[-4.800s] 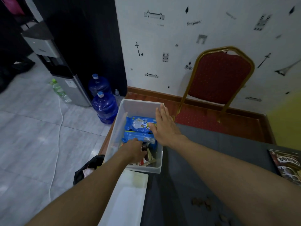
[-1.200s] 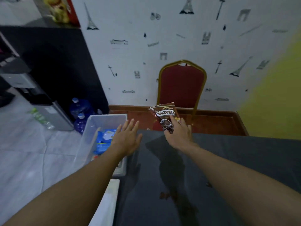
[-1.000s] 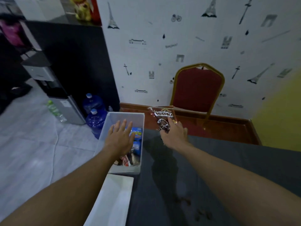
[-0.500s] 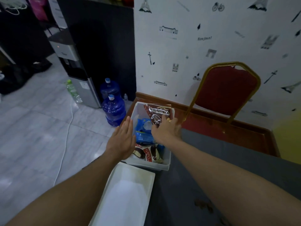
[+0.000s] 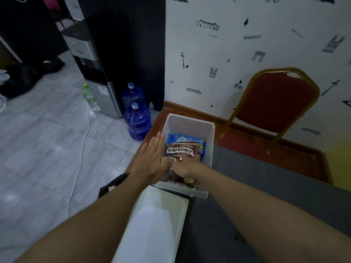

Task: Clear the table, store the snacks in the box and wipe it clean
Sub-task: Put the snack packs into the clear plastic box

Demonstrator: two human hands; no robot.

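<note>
A clear plastic box [image 5: 190, 122] stands at the left end of the dark table [image 5: 266, 186]. Inside it lie blue snack packs [image 5: 180, 137] and other wrapped snacks. My right hand [image 5: 187, 167] reaches down into the box and grips the lower end of a brown Koko Krunch pouch [image 5: 181, 150], which stands over the blue packs. Straight-fingered, my left hand [image 5: 152, 160] lies flat against the box's left wall. The box's white lid [image 5: 153, 224] lies in front of the box.
A red chair with a gold frame [image 5: 275, 103] stands behind the table against the wall. Two blue water jugs [image 5: 137, 120] and a water dispenser [image 5: 91, 73] stand on the tiled floor at the left. A few crumbs [image 5: 239, 238] lie on the table.
My right hand has carried the Koko Krunch pouch from above the table down into the box. My left hand has moved up against the box's left side.
</note>
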